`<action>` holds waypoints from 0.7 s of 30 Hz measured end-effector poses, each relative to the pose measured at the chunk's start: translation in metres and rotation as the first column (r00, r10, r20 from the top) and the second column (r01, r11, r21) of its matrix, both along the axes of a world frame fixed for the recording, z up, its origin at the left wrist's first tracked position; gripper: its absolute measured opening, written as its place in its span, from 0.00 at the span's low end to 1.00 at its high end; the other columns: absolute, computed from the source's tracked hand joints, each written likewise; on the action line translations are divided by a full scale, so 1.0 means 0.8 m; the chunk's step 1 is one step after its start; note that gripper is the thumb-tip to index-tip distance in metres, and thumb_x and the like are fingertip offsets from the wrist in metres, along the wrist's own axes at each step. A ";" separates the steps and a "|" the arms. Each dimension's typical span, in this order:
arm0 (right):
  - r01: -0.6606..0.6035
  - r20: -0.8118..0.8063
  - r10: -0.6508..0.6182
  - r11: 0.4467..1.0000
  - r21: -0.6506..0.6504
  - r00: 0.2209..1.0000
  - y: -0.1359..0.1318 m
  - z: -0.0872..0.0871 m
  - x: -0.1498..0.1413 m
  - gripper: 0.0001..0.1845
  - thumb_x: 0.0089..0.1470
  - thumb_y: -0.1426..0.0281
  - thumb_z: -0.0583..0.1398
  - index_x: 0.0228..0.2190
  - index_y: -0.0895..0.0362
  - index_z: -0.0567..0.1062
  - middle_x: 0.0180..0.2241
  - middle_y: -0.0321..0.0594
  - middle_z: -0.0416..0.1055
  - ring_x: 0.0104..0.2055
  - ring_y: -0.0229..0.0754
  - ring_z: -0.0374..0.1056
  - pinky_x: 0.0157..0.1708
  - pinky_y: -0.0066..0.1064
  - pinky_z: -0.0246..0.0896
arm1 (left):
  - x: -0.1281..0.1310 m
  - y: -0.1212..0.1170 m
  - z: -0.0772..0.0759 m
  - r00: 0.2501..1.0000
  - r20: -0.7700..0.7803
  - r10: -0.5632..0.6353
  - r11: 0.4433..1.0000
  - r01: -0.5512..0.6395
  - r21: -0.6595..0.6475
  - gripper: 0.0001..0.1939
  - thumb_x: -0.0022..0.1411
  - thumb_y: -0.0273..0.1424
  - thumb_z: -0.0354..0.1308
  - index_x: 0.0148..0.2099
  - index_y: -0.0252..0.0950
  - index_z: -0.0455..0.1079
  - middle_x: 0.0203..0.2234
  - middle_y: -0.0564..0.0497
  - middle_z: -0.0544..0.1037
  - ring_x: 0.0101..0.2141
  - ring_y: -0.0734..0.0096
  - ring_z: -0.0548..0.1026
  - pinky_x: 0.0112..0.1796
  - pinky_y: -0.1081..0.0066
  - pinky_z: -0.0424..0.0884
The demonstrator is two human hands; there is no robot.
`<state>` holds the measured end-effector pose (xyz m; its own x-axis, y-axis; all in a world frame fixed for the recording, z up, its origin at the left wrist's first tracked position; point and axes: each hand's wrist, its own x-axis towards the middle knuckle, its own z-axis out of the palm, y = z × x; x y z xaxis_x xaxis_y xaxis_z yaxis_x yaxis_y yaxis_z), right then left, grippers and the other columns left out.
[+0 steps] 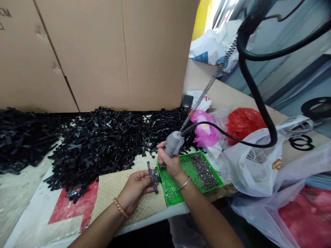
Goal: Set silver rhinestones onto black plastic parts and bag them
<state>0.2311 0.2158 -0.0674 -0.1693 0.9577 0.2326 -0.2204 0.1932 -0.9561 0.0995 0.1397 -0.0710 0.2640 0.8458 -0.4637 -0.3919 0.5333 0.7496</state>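
Note:
My left hand (139, 186) pinches a small dark plastic part with several arms (154, 175), held over a tan textured mat (111, 189). Wrapped round the grey body of a hanging electric screwdriver (173, 143) is my right hand (170, 163). The screwdriver tilts downward, and its tip is hidden behind the hand, above the left side of a green tray (220, 185). Small screws (203, 170) lie heaped at the tray's right, while others sit in rows of holes across the rest.
A big heap of black plastic parts (90, 141) spreads behind the mat, against a cardboard box (103, 55). A spring (214, 77) and a black cable (248, 142) run up from the screwdriver. Plastic bags (243, 124) crowd the right side, near a phone (186, 102).

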 end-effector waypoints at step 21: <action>0.016 0.085 -0.017 1.000 0.016 0.996 -0.005 0.006 -0.002 0.15 0.52 0.58 0.61 0.32 0.56 0.67 0.18 0.29 0.60 0.17 0.33 0.56 0.18 0.25 0.54 | 0.002 0.000 0.001 1.000 0.005 0.015 1.000 -0.015 -0.004 0.15 0.43 0.31 0.69 0.34 0.30 0.75 0.31 0.45 0.78 0.30 0.72 0.74 0.32 0.77 0.71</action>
